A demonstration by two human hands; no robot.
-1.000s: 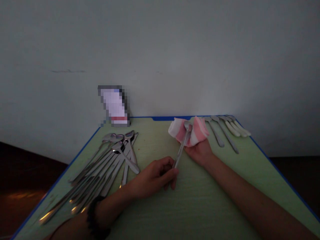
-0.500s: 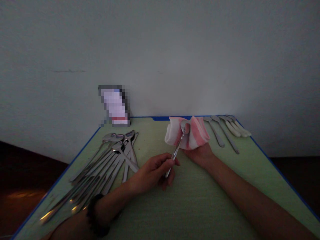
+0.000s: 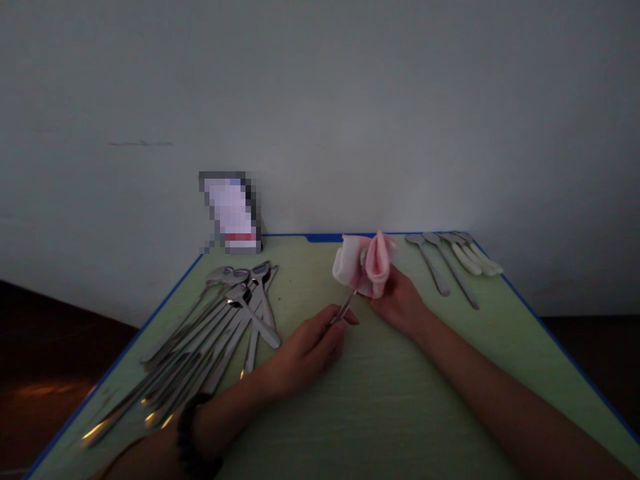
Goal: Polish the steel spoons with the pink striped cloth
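My left hand [image 3: 320, 340] is closed round the handle of a metal spoon [image 3: 345, 305], which points up and away to the right. The spoon's bowl is mostly hidden in the folds of a pink and white cloth [image 3: 377, 267]. Behind that cloth, my right hand [image 3: 400, 300] grips it from the right, and the cloth is folded over the bowl; most of those fingers are out of sight. Left of my hands lies a pile of metal spoons [image 3: 220, 340], spread with handles toward me.
On the right, several spoons lie in a row: metal ones [image 3: 453, 270] and white-handled ones [image 3: 467, 257]. A blurred-out phone-like screen [image 3: 233, 213] leans against the wall [image 3: 320, 120] at the back left. The green table [image 3: 400, 413] has blue edges.
My right hand has folded the cloth inward over the spoon's bowl, which showed openly before. The spoon's handle has turned slightly in my left hand.
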